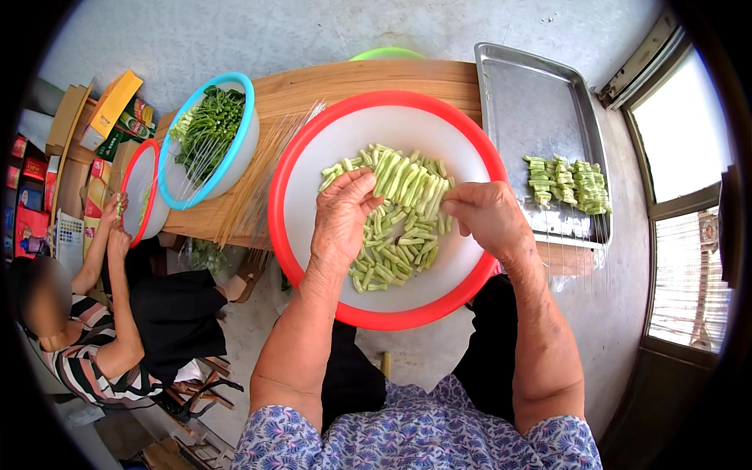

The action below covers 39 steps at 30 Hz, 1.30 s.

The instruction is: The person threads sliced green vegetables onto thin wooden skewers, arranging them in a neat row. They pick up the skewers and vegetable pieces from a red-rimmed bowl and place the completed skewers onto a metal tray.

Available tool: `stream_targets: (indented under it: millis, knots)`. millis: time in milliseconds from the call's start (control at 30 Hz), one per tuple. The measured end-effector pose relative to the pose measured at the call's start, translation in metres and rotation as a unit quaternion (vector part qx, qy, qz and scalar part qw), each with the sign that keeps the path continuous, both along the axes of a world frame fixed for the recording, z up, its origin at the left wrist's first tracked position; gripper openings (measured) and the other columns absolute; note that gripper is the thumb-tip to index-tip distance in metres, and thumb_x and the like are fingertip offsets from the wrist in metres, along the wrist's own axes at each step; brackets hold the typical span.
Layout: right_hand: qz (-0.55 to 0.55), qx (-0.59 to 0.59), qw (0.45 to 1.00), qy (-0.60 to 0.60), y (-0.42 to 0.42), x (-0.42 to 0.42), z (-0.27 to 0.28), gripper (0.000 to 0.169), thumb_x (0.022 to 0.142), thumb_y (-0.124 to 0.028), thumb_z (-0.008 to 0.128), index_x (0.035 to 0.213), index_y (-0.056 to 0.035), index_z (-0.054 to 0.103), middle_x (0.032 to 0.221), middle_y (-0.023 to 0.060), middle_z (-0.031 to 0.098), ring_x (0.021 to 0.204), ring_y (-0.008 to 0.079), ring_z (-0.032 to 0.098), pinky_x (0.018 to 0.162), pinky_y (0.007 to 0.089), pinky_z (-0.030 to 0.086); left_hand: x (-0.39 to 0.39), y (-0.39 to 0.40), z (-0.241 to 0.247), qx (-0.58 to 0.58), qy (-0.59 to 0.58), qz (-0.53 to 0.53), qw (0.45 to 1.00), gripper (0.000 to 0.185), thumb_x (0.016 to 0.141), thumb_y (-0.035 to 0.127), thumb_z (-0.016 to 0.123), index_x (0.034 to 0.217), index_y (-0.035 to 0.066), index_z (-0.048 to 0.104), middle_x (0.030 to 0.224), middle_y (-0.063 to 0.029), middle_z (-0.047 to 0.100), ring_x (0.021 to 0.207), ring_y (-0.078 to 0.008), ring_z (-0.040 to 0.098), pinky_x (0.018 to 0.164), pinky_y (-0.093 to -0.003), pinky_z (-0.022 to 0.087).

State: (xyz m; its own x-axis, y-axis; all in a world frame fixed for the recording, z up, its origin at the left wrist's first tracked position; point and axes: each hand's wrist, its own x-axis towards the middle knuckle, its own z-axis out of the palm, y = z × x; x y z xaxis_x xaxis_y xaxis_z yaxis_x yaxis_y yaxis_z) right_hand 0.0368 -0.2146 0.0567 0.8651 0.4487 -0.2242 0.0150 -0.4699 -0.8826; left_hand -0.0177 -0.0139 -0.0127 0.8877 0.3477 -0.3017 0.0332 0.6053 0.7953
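A side-by-side row of cut green bean pieces (412,181) is held up over a big white basin with a red rim (388,317). The left end of this row is pinched by my left hand (343,214), thumb against fingers. At its right end my right hand (490,214) has its fingertips closed; any skewer inside the row is hidden. Loose bean pieces (393,255) lie below, on the basin's floor. To the right, a metal tray (523,111) holds several bean bundles (567,183) on thin skewers that stick out over its near edge.
Thin sticks (258,182) lie on the wooden table (294,82) left of the basin. Beyond them stand a blue-rimmed basin (249,111) with greens (214,126) and a smaller red-rimmed basin (138,229). A seated person (111,352) handles beans at the left. A window frame (652,217) is at right.
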Motion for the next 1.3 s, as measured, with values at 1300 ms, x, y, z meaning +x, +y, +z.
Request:
stream_targets:
  millis: [1300]
  knots:
    - [0.005, -0.001, 0.999, -0.053, -0.004, 0.005, -0.016, 0.015, 0.079, -0.011, 0.061, 0.087, 0.0011, 0.067, 0.061, 0.0065, 0.059, 0.054, 0.0115, 0.054, 0.055, 0.0275, 0.046, -0.023, 0.008, -0.001, 0.358, 0.281, -0.592, 0.665, 0.033, 0.082, 0.012, 0.056, 0.112, -0.003, 0.057, 0.087, -0.0091, 0.065, 0.076, -0.0180, 0.064, 0.055, -0.0306, 0.053]
